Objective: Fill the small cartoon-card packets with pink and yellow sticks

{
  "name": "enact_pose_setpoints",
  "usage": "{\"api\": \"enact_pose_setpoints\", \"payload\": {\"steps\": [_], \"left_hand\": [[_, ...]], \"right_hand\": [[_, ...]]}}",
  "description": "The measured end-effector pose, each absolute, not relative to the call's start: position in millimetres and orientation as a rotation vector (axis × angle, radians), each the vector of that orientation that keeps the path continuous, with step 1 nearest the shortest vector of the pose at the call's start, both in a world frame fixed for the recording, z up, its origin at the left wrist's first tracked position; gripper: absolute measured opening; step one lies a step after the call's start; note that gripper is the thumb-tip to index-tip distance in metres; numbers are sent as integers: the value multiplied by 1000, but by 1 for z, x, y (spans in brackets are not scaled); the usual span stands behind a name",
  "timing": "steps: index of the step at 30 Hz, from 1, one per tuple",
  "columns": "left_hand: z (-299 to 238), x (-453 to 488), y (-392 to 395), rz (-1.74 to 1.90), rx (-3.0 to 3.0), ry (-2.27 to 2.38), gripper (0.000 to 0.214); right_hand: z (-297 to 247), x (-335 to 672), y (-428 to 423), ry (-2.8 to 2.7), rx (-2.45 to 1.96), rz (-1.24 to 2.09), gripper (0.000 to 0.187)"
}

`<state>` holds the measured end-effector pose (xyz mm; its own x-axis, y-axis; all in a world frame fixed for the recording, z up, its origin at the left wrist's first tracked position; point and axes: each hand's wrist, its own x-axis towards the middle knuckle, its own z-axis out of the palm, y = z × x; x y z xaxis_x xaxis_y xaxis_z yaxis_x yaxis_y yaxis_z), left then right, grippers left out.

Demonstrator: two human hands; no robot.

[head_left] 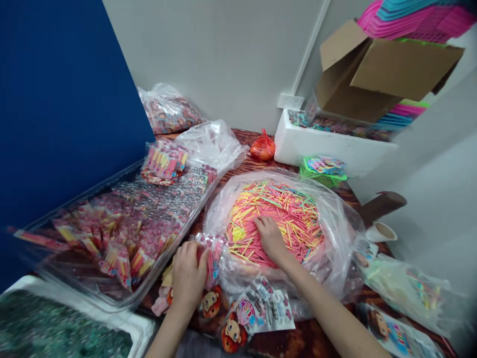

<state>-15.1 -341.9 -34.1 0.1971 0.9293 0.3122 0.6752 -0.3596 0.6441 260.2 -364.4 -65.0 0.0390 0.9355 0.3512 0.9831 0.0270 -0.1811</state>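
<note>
My right hand (271,238) reaches into a big clear plastic bag (335,219) and rests, fingers curled down, on a heap of thin pink, yellow and green sticks (283,211). Whether it grips any sticks is hidden. My left hand (188,273) is closed on a small clear packet (213,256) with pink and red print, held at the bag's left edge. Cartoon-printed packets (261,308) lie on the table just below both hands.
A wide clear tray (112,223) of filled packets stands at left, beside a blue wall panel. Behind are plastic bags, an orange bag (263,147), a white foam box (335,146), a green basket (323,171), a cardboard box and a paper cup (380,231).
</note>
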Motion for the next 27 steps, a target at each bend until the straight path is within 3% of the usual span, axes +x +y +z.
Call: {"api": "enact_pose_setpoints", "payload": {"steps": [5, 15, 20, 24, 27], "left_hand": [[-54, -15, -337, 913, 2300, 1620, 16], [-50, -15, -333, 989, 2216, 1399, 18], [-45, -9, -353, 916, 2348, 1434, 43], [-48, -4, -376, 726, 2664, 1384, 55], [-57, -4, -381, 567, 2770, 1355, 56]], "right_hand": [[-68, 267, -353, -2219, -2009, -415, 17], [-72, 264, -348, -2338, -1959, -515, 16], [-70, 261, -343, -2341, -2032, -522, 17], [-70, 264, -343, -2299, -2020, -427, 18], [-69, 269, -342, -2072, -1966, -154, 18]]}}
